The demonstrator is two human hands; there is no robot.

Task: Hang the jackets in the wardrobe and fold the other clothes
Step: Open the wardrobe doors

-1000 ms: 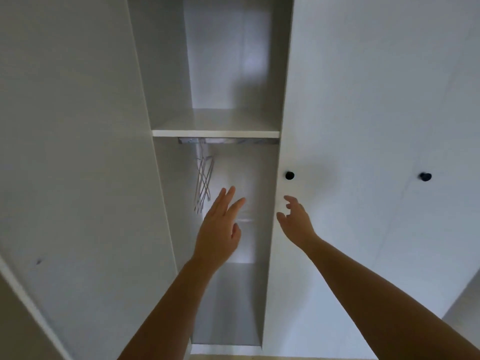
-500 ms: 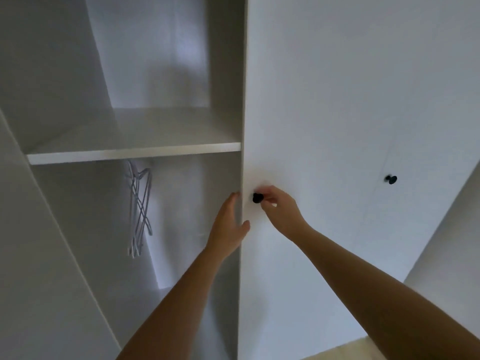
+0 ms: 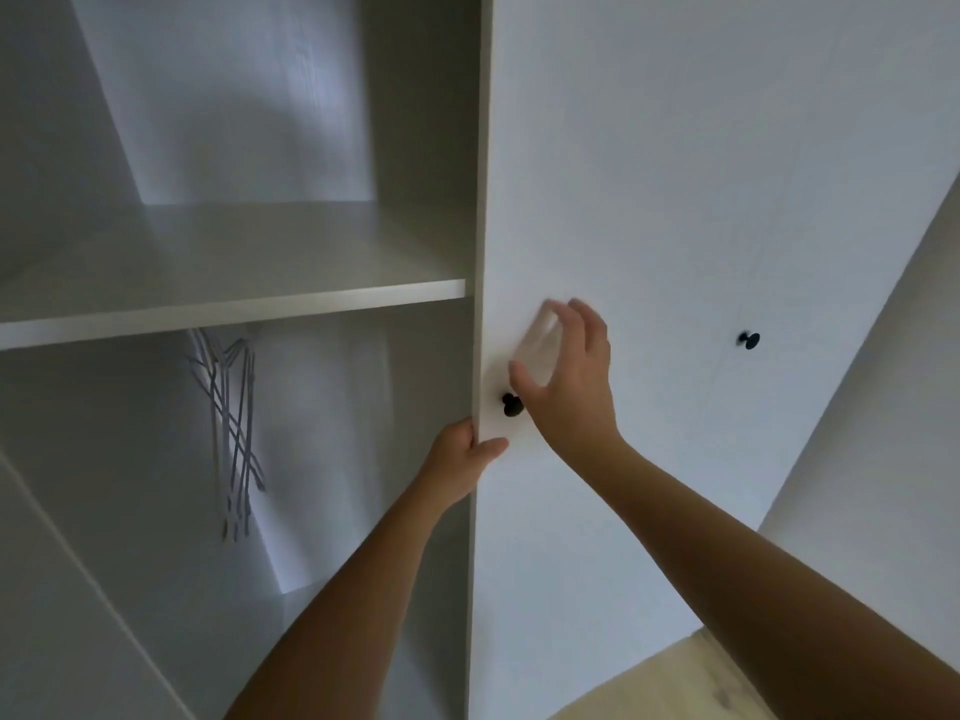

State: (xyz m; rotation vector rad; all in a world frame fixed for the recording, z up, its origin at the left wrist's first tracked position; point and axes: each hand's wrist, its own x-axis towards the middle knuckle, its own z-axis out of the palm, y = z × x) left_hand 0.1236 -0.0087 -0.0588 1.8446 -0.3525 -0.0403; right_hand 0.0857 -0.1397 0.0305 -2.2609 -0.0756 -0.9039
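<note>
- A white wardrobe (image 3: pixel 234 96) is filling the view, seen from below; its left compartment is standing open and its right side is being covered by a closed door (image 3: pixel 675 174)
- The left hand (image 3: pixel 462 462) is gripping the door's free edge just below a black knob (image 3: pixel 511 405), thumb lying on the front face and fingers curling behind the edge
- The right hand (image 3: pixel 566 387) is hovering against the door face with fingers spread and blurred, its thumb just above the knob and not closing on it
- A shelf (image 3: pixel 234 304) is crossing the open compartment, its front edge ending at the door's edge
- A bunch of thin wire hangers (image 3: pixel 234 423) is hanging under the shelf, well to the left of both hands, with open room between them and the door edge
- A second black knob (image 3: pixel 748 340) is sitting farther right on the white front
- A slanting white panel (image 3: pixel 52 615) is bounding the compartment at lower left
- Pale wooden floor (image 3: pixel 675 683) is showing at lower right
</note>
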